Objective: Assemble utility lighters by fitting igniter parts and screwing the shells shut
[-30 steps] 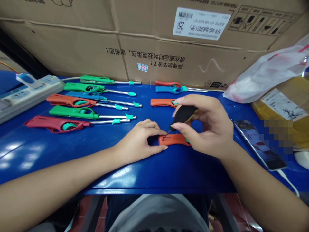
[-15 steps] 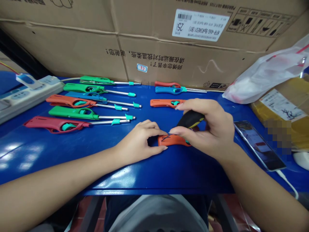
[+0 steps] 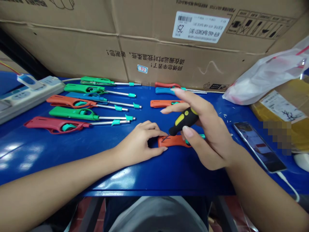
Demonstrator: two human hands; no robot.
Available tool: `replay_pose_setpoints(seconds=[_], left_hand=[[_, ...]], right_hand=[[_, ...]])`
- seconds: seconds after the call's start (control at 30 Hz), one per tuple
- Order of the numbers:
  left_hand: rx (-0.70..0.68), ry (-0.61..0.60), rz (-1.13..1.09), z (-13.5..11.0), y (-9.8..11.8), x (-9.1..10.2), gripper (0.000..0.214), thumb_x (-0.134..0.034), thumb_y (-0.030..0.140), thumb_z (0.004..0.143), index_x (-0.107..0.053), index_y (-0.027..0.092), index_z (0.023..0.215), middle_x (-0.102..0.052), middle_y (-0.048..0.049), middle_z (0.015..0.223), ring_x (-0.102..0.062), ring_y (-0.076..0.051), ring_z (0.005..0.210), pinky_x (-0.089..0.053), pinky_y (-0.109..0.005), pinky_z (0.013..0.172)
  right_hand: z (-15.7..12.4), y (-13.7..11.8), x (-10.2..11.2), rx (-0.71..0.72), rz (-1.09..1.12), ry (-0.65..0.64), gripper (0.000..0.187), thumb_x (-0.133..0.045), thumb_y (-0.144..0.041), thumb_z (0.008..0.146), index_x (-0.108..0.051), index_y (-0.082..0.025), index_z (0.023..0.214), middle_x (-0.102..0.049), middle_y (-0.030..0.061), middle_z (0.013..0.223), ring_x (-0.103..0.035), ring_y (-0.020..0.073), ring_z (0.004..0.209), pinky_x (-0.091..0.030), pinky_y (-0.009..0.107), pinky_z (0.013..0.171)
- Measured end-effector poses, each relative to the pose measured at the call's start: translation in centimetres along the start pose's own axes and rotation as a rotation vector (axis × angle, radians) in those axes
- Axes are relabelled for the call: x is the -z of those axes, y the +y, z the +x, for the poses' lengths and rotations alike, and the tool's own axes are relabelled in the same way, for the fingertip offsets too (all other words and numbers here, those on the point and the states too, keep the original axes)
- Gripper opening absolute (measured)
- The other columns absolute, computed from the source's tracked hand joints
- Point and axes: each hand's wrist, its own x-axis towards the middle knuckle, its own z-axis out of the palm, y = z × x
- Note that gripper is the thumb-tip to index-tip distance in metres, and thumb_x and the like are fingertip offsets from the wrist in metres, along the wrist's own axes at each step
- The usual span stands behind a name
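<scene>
My left hand (image 3: 141, 139) pinches the butt end of an orange gas lighter (image 3: 177, 140) between thumb and fingers, lying on the blue table. In my right hand (image 3: 211, 135) is a small black and yellow screwdriver (image 3: 184, 121). Its handle end rests against the palm and the base of the fingers, with the fingers and thumb loosened around the grip. The thin shaft slants down to the left, its tip at the slot near the lighter's butt end. My right hand covers part of this lighter's front.
Several lighters, among them a red one (image 3: 56, 124), lie at left beside a power strip (image 3: 29, 95). An orange lighter (image 3: 160, 103) and a blue one (image 3: 164, 90) lie behind my right hand. A phone (image 3: 259, 146) lies at right. A cardboard box (image 3: 149, 48) stands behind.
My right hand has loosened and turned on the screwdriver, its fingers now spread and the yellow side of the handle showing. The screwdriver's tip and my left hand have stayed in place.
</scene>
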Motion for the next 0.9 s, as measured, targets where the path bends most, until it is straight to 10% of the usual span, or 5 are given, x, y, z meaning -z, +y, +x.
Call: replay_pose_setpoints(seconds=[0.2,0.43,0.63,0.8,0.9], left_hand=[[-0.002,-0.001,0.018,0.0,0.1,0.0,0.021,-0.078,0.026,0.085,-0.075,0.02,0.104,-0.066,-0.002,0.094,-0.059,-0.019,0.09,-0.047,-0.036,0.087],[-0.008,-0.006,0.019,0.0,0.0,0.0,0.025,-0.077,0.029,0.086,-0.073,0.021,0.109,-0.067,-0.0024,0.097,-0.059,-0.02,0.091,-0.048,-0.036,0.089],[0.002,-0.013,0.003,0.1,0.0,0.0,0.019,-0.075,0.027,0.086,-0.073,0.022,0.104,-0.066,-0.0016,0.096,-0.059,-0.02,0.091,-0.048,-0.036,0.088],[-0.001,-0.009,0.018,0.1,0.1,0.1,0.016,-0.075,0.028,0.086,-0.073,0.022,0.1,-0.067,-0.0022,0.095,-0.06,-0.02,0.091,-0.048,-0.037,0.089],[0.0,-0.008,0.007,0.0,0.1,0.0,0.014,-0.076,0.026,0.086,-0.073,0.022,0.098,-0.066,-0.0018,0.096,-0.059,-0.02,0.092,-0.048,-0.036,0.089]], right_hand=[[-0.1,0.4,-0.1,-0.002,-0.177,0.128,0.039,-0.077,-0.04,0.088,-0.064,-0.027,0.123,-0.075,0.002,0.12,-0.076,0.0198,0.095,-0.063,0.027,0.078],[-0.2,0.5,-0.5,-0.023,0.102,0.078,0.048,-0.048,-0.022,0.102,-0.044,-0.022,0.15,-0.067,0.0089,0.135,-0.073,0.0202,0.104,-0.061,0.036,0.09],[0.0,0.1,-1.0,0.083,-0.066,0.26,0.033,-0.081,-0.027,0.084,-0.063,-0.028,0.112,-0.075,-0.0038,0.087,-0.069,0.0146,0.064,-0.058,0.027,0.061],[-0.2,0.2,-0.7,0.055,0.082,0.084,0.045,-0.053,-0.025,0.099,-0.049,-0.021,0.143,-0.07,0.009,0.129,-0.073,0.022,0.103,-0.062,0.036,0.084],[-0.1,0.2,-0.9,0.052,0.022,0.168,0.039,-0.064,-0.023,0.096,-0.056,-0.025,0.134,-0.075,0.0051,0.117,-0.075,0.0196,0.089,-0.064,0.035,0.08]])
